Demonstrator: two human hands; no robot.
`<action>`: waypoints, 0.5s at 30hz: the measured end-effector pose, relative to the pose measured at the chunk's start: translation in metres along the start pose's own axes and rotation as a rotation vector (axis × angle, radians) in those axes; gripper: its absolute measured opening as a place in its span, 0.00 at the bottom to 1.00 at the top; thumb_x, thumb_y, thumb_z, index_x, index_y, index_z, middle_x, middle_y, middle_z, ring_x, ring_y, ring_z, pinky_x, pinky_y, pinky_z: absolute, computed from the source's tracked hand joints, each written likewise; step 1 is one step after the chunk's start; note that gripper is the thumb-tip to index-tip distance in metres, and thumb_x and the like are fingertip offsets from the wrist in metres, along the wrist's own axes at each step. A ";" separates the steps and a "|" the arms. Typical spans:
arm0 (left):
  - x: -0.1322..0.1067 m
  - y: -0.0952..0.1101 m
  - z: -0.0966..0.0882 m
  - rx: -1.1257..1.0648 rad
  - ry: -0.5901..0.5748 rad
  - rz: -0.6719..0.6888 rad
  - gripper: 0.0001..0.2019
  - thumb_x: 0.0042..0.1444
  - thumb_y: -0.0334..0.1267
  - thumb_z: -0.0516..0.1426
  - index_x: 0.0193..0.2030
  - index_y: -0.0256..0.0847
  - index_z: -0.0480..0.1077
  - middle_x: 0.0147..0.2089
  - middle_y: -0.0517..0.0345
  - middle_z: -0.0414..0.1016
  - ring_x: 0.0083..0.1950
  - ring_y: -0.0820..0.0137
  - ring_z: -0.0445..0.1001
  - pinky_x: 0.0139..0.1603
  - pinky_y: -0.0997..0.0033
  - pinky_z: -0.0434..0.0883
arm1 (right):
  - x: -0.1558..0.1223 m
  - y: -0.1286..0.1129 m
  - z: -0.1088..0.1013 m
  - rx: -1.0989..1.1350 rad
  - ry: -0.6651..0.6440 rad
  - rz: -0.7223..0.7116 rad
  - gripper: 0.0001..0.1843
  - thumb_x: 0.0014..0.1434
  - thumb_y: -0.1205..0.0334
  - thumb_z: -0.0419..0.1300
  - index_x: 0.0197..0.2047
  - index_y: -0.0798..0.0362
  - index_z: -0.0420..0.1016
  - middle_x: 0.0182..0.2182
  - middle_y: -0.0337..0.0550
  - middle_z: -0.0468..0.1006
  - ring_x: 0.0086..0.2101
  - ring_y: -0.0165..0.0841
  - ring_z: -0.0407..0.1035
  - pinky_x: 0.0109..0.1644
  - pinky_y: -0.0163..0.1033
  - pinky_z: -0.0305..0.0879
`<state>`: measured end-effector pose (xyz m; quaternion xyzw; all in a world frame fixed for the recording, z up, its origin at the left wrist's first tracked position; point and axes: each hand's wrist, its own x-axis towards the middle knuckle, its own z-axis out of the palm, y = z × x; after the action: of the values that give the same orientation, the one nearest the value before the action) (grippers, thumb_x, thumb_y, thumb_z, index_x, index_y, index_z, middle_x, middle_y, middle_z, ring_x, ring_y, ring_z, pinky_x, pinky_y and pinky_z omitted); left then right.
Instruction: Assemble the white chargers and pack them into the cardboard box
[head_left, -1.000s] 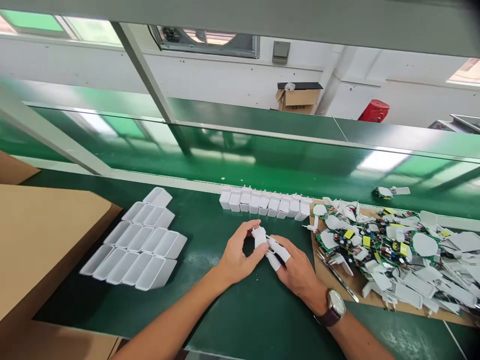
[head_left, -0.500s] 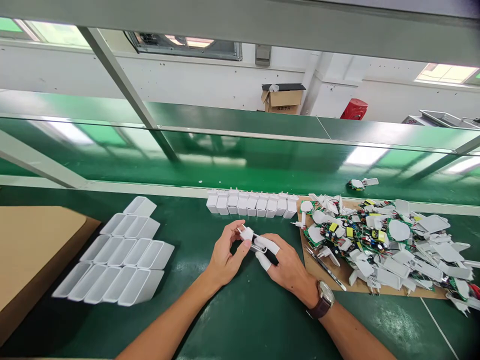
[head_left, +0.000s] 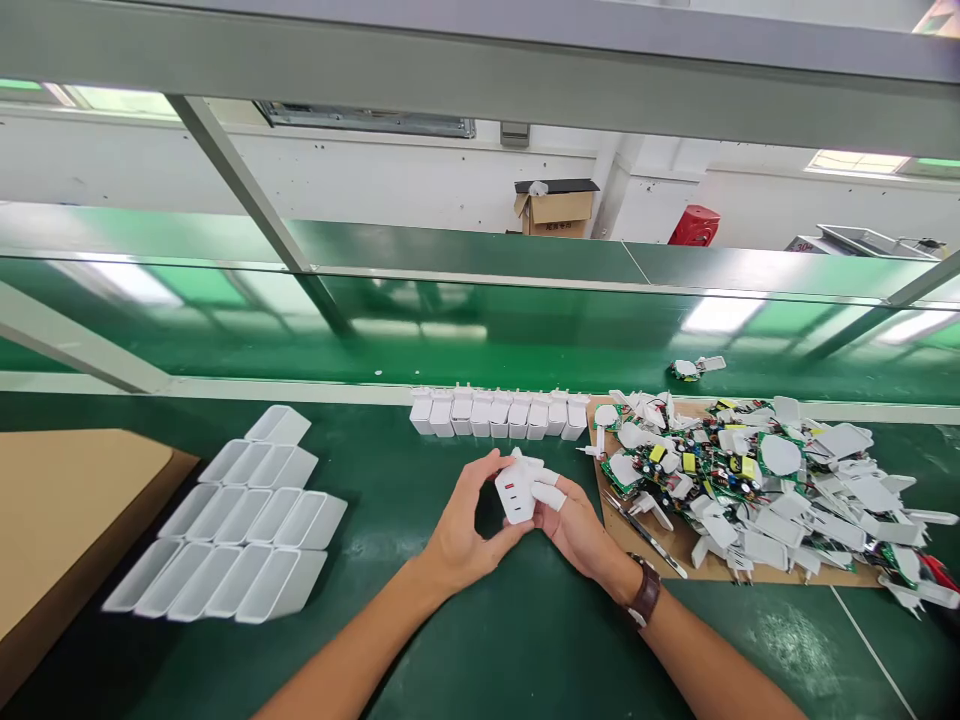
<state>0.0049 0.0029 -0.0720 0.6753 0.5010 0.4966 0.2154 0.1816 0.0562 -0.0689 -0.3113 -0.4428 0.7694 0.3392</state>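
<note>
A white charger (head_left: 516, 497) is held up over the green bench, its port face with one red slot and other slots turned toward me. My left hand (head_left: 472, 515) grips its left side between thumb and fingers. From the right, my right hand (head_left: 574, 520) holds the same charger; white finger cots cover two of its fingers. A row of white charger housings (head_left: 499, 412) stands behind my hands. To the left lie rows of open white plastic shells (head_left: 232, 520).
A heap of circuit boards and white parts (head_left: 750, 480) covers a cardboard sheet (head_left: 611, 530) on the right, with tweezers (head_left: 649, 535) at its near edge. A cardboard box (head_left: 82, 510) stands at far left. One small board assembly (head_left: 696, 368) sits by the back panel.
The charger has turned so its port face now points at me. Both hands have shifted slightly right and changed their hold. The camera view has tilted upward a little.
</note>
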 end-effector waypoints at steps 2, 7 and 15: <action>0.000 0.005 0.005 0.069 0.043 0.047 0.34 0.60 0.39 0.66 0.70 0.50 0.58 0.62 0.45 0.73 0.61 0.54 0.74 0.59 0.50 0.75 | -0.002 -0.003 0.005 0.133 -0.033 0.085 0.19 0.61 0.50 0.63 0.49 0.53 0.78 0.38 0.48 0.83 0.39 0.40 0.78 0.45 0.48 0.76; 0.002 0.009 0.007 0.123 0.091 0.156 0.32 0.59 0.37 0.67 0.68 0.48 0.62 0.58 0.46 0.76 0.56 0.56 0.75 0.54 0.53 0.77 | -0.006 -0.013 0.013 0.206 -0.070 0.133 0.15 0.60 0.54 0.63 0.45 0.55 0.80 0.37 0.48 0.84 0.34 0.37 0.77 0.44 0.43 0.73; 0.004 0.010 0.006 0.174 0.103 0.246 0.31 0.61 0.35 0.65 0.69 0.45 0.62 0.57 0.42 0.77 0.56 0.54 0.76 0.53 0.51 0.78 | -0.006 -0.017 0.014 0.236 -0.068 0.143 0.13 0.57 0.57 0.64 0.42 0.56 0.80 0.36 0.47 0.84 0.33 0.36 0.76 0.44 0.42 0.72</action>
<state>0.0144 0.0037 -0.0650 0.7214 0.4661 0.5077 0.0676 0.1788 0.0513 -0.0466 -0.2738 -0.3373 0.8483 0.3027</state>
